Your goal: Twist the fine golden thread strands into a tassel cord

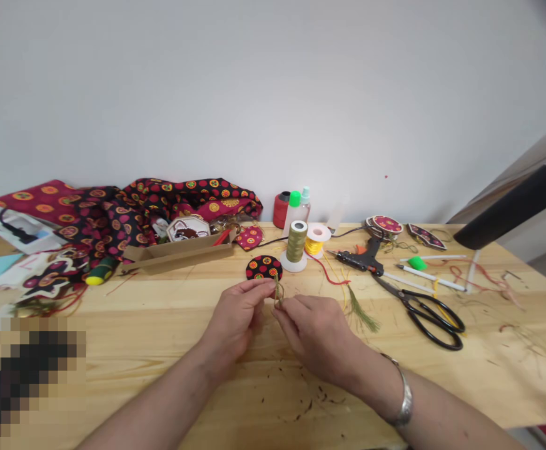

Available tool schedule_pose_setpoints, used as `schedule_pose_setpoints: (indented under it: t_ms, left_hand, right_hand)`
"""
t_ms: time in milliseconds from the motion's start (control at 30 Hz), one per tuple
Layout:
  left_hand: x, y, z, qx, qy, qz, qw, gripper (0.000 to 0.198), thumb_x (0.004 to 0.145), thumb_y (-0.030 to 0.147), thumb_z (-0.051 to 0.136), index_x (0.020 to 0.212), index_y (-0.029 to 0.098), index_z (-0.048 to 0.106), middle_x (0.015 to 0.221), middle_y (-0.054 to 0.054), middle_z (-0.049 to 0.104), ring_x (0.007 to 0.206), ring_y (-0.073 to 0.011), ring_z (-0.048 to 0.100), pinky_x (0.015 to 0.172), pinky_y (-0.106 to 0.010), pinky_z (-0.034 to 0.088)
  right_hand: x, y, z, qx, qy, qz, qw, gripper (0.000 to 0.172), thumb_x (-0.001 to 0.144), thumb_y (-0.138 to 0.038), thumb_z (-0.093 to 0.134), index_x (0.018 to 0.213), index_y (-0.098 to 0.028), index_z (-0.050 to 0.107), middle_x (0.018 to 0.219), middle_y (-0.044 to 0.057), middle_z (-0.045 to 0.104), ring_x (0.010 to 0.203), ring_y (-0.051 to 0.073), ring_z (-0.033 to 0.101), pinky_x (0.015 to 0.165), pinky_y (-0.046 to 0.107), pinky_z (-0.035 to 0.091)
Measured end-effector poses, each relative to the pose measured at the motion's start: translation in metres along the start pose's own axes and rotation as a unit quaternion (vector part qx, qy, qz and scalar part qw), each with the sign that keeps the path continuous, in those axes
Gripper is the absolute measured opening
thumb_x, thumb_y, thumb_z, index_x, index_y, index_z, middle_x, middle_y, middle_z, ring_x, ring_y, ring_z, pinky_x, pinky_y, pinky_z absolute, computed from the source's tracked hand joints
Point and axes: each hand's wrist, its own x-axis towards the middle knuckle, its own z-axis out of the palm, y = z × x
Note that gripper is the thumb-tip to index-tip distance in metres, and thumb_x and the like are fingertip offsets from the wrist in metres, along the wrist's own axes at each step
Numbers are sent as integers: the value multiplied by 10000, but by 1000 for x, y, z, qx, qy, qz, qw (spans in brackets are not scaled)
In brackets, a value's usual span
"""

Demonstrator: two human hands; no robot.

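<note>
Thin olive-green thread runs between my two hands, which almost meet above the middle of the table. My left hand pinches it between thumb and index finger. My right hand, with a silver bracelet at the wrist, is closed on the thread just to the right. Right behind the fingertips lies a round black fabric piece with red and orange flower patterns. A cone of olive thread stands beyond, beside a spool of yellow cord. A green tassel on red cord rests right of my right hand.
Black-handled scissors, a glue gun, white pens and loose cords lie to the right. Patterned cloth and a cardboard box fill the back left. A black cylinder juts in at the right.
</note>
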Motion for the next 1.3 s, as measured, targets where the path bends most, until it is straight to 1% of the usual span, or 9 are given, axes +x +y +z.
schedule_pose_setpoints:
  t_ms: [133,267,400,533,667,767,900,1100,1300]
  left_hand:
    - [1,0,-2,-16,-40,-43,998,184,599,257,694,634,91,621,369,103,295,357,-9,134,363,-186,77]
    - [4,-3,-6,-54,-72,-68,994,159,615,226,681,632,93,596,455,67,431,369,1,145,360,-173,72]
    - [5,-5,-6,-59,-70,-63,994,160,608,198,676,562,109,552,436,72,420,359,-1,178,353,-164,101]
    - [3,-2,-3,-26,-24,-49,998,171,597,207,673,531,121,542,432,65,450,335,0,214,334,-156,115]
    - [-1,1,1,13,-17,-59,998,130,598,208,668,555,126,576,459,49,494,338,-7,299,332,-144,172]
    - [-2,1,0,44,-33,-53,997,105,602,212,665,580,130,604,475,45,505,340,-11,316,335,-151,200]
    - [-4,-2,-1,70,-52,-46,995,124,603,224,663,673,121,658,459,53,467,355,-16,312,340,-156,179]
    - [-8,-5,2,99,-74,-39,992,192,588,267,695,720,128,691,416,82,352,371,-22,243,360,-178,136]
    - [-10,-7,4,119,-71,-20,990,191,573,289,714,691,140,699,489,31,497,395,-27,284,377,-191,139]
  right_hand:
    - [-2,3,2,-27,-33,-31,999,123,818,-140,414,761,-152,522,665,36,589,580,138,509,516,254,299]
    - [-2,6,5,-30,-69,-36,997,90,779,-117,443,792,-150,526,687,39,586,586,139,501,522,254,309]
    - [-1,5,0,4,-62,-40,997,143,811,-175,414,746,-156,540,642,30,571,566,130,484,520,255,312]
    - [5,10,-8,100,-4,68,993,250,791,-232,433,573,-154,526,551,10,517,509,103,440,499,242,311]
    - [15,27,-3,303,41,236,923,171,769,-228,476,692,-145,604,608,17,583,546,104,479,507,225,354]
    - [20,34,3,467,26,276,839,214,703,-237,577,881,-130,631,803,59,649,674,127,551,636,257,422]
    - [23,32,3,558,-4,314,768,226,634,-259,651,814,-121,650,743,53,646,637,125,546,634,275,421]
    - [23,30,-2,567,23,305,765,118,629,-249,657,619,-137,621,593,-19,568,563,86,461,575,239,360]
    - [23,31,0,560,24,303,771,115,640,-245,641,605,-143,601,566,-29,528,557,87,441,570,238,367]
